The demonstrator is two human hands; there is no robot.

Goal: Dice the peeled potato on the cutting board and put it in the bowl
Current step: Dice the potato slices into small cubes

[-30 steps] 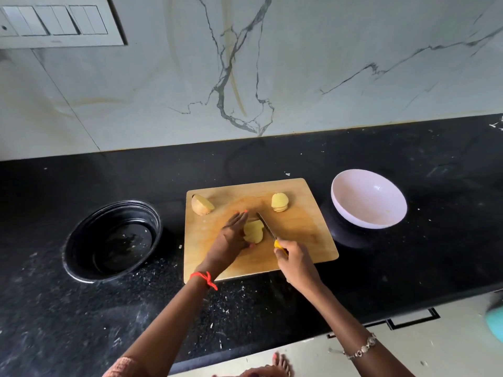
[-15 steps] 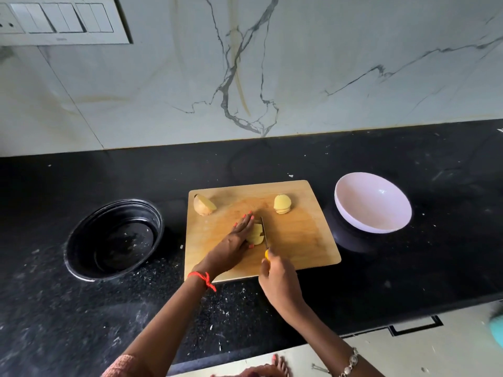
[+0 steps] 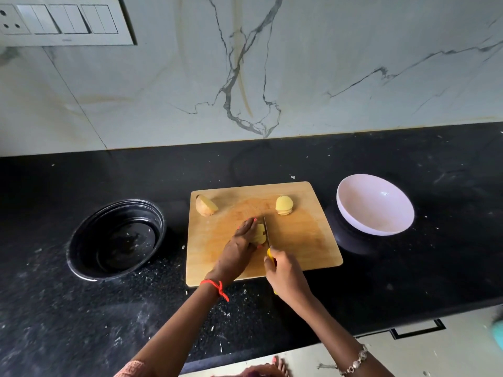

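On the wooden cutting board (image 3: 299,246) my left hand (image 3: 236,248) holds a stack of yellow potato slices (image 3: 260,233) down, fingers curled over it. My right hand (image 3: 284,273) grips the yellow handle of a knife (image 3: 266,229); the blade stands against the right side of that stack. A potato chunk (image 3: 206,205) lies at the board's far left corner. A second pile of slices (image 3: 284,205) sits at the far right of the board. The white bowl (image 3: 375,205) stands empty just right of the board.
A black round bowl (image 3: 115,239) sits on the black countertop (image 3: 435,268) left of the board. Pale scraps are scattered over the counter in front. A marble backsplash rises behind, with a switch panel (image 3: 65,20) at top left. The counter's front edge runs below my arms.
My right hand has swung the knife from a slant to straight along the right side of the slices. My left hand has closed further over the stack.
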